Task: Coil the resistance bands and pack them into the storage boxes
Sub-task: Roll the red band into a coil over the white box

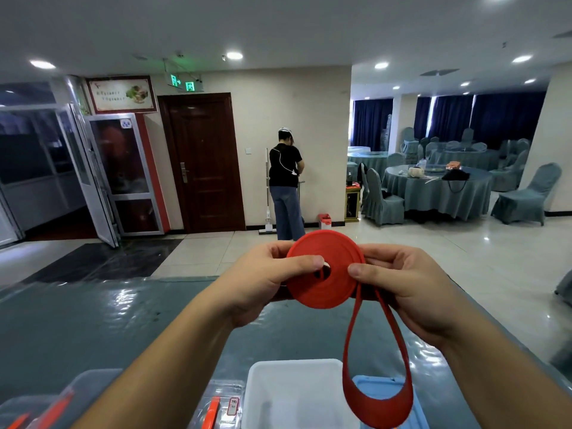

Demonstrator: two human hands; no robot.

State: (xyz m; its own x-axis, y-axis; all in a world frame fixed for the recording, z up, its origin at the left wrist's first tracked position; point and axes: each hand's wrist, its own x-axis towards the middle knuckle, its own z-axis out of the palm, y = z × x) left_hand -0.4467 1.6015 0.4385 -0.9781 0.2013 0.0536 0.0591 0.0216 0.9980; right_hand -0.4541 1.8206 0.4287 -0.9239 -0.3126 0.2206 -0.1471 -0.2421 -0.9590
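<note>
Head view: coiling step under way, packing not yet begun. Holding a red resistance band [325, 270] up in mid-air above the counter [93, 320], most of it wound into a flat disc with a small hole at the centre. Left hand [263, 280] pinching the disc from its left side, thumb lying across the face near the hole, remaining fingers hidden behind; left grip clamped on the coil. Right hand [405, 283] pinching the disc's right edge, thumb on the front face, fingers curled behind; right grip likewise clamped on the coil. Hanging from the lower right of the disc: an unwound loop [377, 400] of the same band, drooping down over the boxes. Standing below on the counter: an open white storage box [266, 385], apparently empty as far as visible, with a blue box [365, 383] just beside it on the right, partly hidden by the loop. Judging next move: feeding the loose loop round the disc, turning the coil while keeping pressure on both faces to stop it springing open, then lowering into the white box.
</note>
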